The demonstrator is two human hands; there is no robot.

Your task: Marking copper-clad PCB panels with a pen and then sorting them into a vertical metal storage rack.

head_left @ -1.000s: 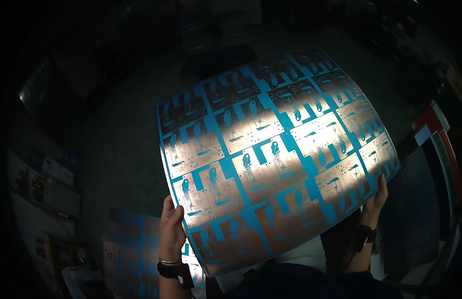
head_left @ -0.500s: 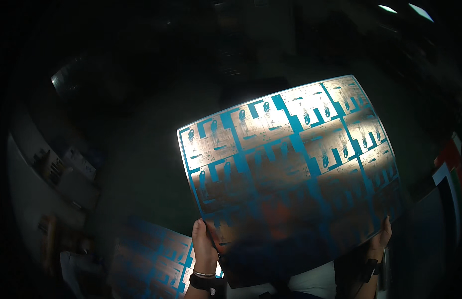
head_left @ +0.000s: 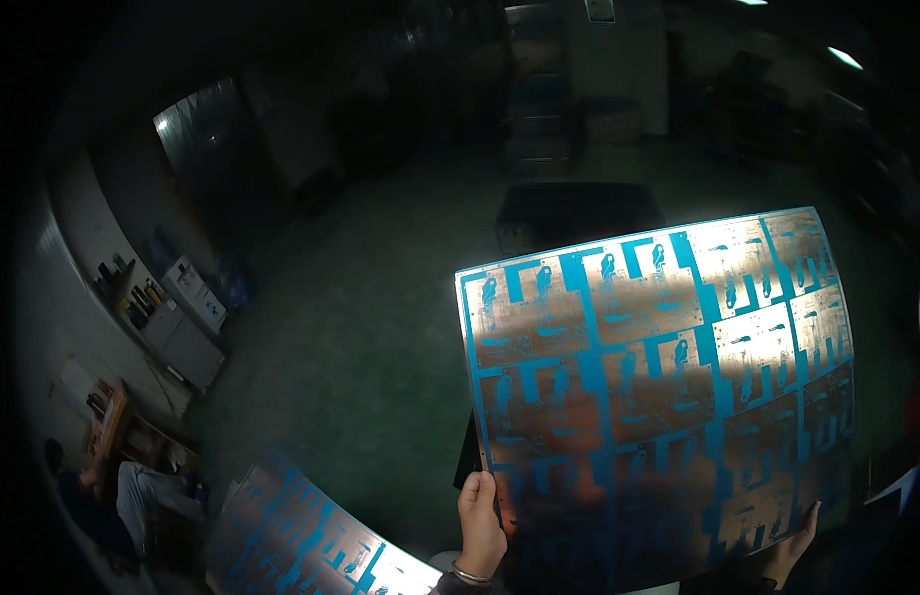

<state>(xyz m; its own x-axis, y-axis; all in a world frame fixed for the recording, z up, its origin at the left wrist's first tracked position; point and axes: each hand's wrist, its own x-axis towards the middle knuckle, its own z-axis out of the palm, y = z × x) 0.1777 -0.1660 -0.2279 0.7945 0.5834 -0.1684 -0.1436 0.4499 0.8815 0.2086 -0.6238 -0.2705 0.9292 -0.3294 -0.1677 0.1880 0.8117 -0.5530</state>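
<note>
Left hand and right hand, fingers closed, hold up a sheet; moving it likely needs both.

Panel: blocks the right of the frame; left hand takes up its left edge, right hand its lower right.
Floor: widest passage, centre-left, between panel and cabinet.
Sheet: obstructs bottom left-centre; gap narrows toward left hand.
Block: dark, beyond panel's top edge.
Person: seated, obstructs lower left.
</note>
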